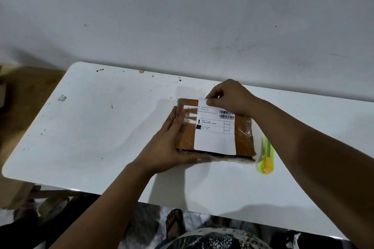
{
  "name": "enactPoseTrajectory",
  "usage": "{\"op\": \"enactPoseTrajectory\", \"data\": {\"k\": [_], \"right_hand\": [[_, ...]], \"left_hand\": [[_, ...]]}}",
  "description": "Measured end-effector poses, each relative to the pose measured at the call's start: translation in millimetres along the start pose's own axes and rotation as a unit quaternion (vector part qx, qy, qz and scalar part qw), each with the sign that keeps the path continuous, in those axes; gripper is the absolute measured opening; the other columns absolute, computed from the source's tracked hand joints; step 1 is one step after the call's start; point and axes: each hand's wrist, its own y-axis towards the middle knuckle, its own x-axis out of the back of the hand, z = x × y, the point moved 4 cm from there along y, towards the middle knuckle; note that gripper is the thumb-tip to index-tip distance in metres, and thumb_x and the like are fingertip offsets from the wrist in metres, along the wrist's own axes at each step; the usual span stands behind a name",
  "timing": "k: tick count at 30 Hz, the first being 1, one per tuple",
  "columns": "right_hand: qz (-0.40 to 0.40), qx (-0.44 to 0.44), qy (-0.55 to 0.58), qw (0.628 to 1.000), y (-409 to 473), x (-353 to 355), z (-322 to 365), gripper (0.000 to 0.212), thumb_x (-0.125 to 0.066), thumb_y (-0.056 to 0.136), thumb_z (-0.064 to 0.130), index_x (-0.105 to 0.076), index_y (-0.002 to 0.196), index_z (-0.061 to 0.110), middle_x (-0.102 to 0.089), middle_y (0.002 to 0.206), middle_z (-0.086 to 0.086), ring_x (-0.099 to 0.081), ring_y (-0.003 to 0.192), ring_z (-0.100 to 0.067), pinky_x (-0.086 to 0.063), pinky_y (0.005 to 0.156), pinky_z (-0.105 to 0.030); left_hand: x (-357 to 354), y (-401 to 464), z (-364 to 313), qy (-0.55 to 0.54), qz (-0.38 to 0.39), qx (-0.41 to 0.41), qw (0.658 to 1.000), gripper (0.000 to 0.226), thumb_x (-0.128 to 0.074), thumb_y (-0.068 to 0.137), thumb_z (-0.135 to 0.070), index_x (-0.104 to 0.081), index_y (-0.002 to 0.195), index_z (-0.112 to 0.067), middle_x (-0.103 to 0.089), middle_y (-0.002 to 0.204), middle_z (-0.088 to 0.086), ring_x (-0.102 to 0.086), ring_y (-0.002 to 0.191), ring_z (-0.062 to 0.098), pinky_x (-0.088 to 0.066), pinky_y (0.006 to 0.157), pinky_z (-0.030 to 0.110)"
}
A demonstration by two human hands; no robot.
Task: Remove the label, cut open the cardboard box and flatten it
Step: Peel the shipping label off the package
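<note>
Cardboard box [244,133], flat and brown with clear tape across it, lies on the white counter [101,127] toward the far edge, right of the middle. Its white shipping label [214,139] covers most of the top face. My left hand [168,147] rests flat against the box's left side, fingers straight along the top and thumb along the near edge, bracing it so it does not slide. My right hand [228,97] reaches over the far edge of the box and pinches the label's far left corner between thumb and forefinger; that corner looks just lifted from the cardboard, while the rest of the label appears stuck down.

So I judge I am on the first step: peeling the label, barely started. Cutting and flattening are not yet begun. The yellow-green utility knife [267,157] lies untouched on the counter just beside the box's right side, near its front corner.

The next move, as I see it, calls for a slow pull of the pinched corner back toward me, low and steady, with my left hand pressing down. Pulled too quickly, the paper may tear and leave patches behind, especially where tape overlaps the label's left margin.
</note>
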Motion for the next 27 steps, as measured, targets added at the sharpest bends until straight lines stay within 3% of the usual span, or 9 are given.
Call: {"op": "enactPoseTrajectory", "data": {"k": [3, 7, 14, 17, 23, 25, 27], "right_hand": [[-0.023, 0.002, -0.004, 1.0, -1.2, -0.8, 1.1, 0.008, -0.075, 0.085, 0.02, -0.079, 0.091, 0.016, -0.073, 0.085, 0.007, -0.065, 0.075, -0.005, -0.047, 0.062, -0.017], [-0.07, 0.044, -0.006, 0.997, -8.6, -4.1, 1.1, 0.005, -0.074, 0.085, 0.017, -0.078, 0.087, 0.016, -0.065, 0.079, 0.013, -0.06, 0.074, -0.004, -0.042, 0.066, -0.016], [-0.088, 0.078, 0.022, 0.993, -19.2, -5.2, -6.1, 0.005, -0.071, 0.088, 0.019, -0.076, 0.087, 0.02, -0.066, 0.084, 0.017, -0.063, 0.081, 0.001, -0.047, 0.076, -0.013], [-0.08, 0.071, 0.038, 0.994, -22.3, -4.1, -8.9, 0.007, -0.069, 0.09, 0.02, -0.075, 0.087, 0.022, -0.068, 0.085, 0.02, -0.062, 0.082, 0.007, -0.045, 0.073, -0.006], [-0.066, 0.057, 0.041, 0.995, -27.3, -3.6, -7.4, 0.009, -0.067, 0.092, 0.023, -0.069, 0.084, 0.023, -0.069, 0.082, 0.014, -0.064, 0.077, -0.004, -0.042, 0.058, -0.009], [-0.084, 0.026, 0.122, 0.989, -27.7, 2.6, -7.8, 0.012, -0.064, 0.091, 0.018, -0.065, 0.079, 0.021, -0.065, 0.067, 0.011, -0.06, 0.06, -0.007, -0.043, 0.053, -0.018], [-0.179, -0.005, 0.285, 0.942, -27.7, 29.2, -14.5, 0.021, -0.055, 0.093, 0.013, -0.057, 0.073, 0.017, -0.056, 0.049, 0.005, -0.05, 0.043, -0.01, -0.039, 0.046, -0.023]], "left_hand": [[-2.5, 0.7, 4.1, 0.023, -0.052, 0.012, 0.998, 0.124, -0.07, 0.056, -0.079, 0.0, 0.155, -0.053, 0.002, 0.167, -0.022, -0.012, 0.151, -0.003, -0.039, 0.116, 0.036], [-8.0, 0.4, 8.8, 0.019, -0.116, 0.005, 0.993, 0.118, -0.079, 0.06, -0.07, -0.015, 0.157, -0.049, -0.013, 0.166, -0.021, -0.022, 0.148, -0.004, -0.039, 0.115, 0.031], [-8.4, -0.1, 9.8, -0.002, -0.127, -0.011, 0.992, 0.12, -0.087, 0.058, -0.065, -0.02, 0.157, -0.047, -0.021, 0.164, -0.022, -0.027, 0.146, -0.005, -0.04, 0.116, 0.032], [-7.7, -1.1, 9.5, -0.017, -0.129, -0.011, 0.991, 0.12, -0.088, 0.057, -0.064, -0.023, 0.156, -0.046, -0.022, 0.163, -0.024, -0.026, 0.146, -0.007, -0.041, 0.115, 0.036], [-8.9, 0.3, 11.4, -0.031, -0.134, -0.014, 0.99, 0.12, -0.086, 0.057, -0.064, -0.027, 0.157, -0.039, -0.025, 0.163, -0.019, -0.025, 0.148, -0.003, -0.041, 0.115, 0.039], [-9.2, -0.2, 12.9, -0.031, -0.129, -0.014, 0.991, 0.121, -0.088, 0.056, -0.062, -0.026, 0.157, -0.041, -0.023, 0.164, -0.02, -0.026, 0.148, -0.003, -0.042, 0.114, 0.039], [-9.3, -0.7, 14.3, -0.032, -0.123, -0.012, 0.992, 0.123, -0.089, 0.055, -0.061, -0.023, 0.157, -0.043, -0.02, 0.165, -0.02, -0.026, 0.148, -0.002, -0.042, 0.115, 0.038]]}}
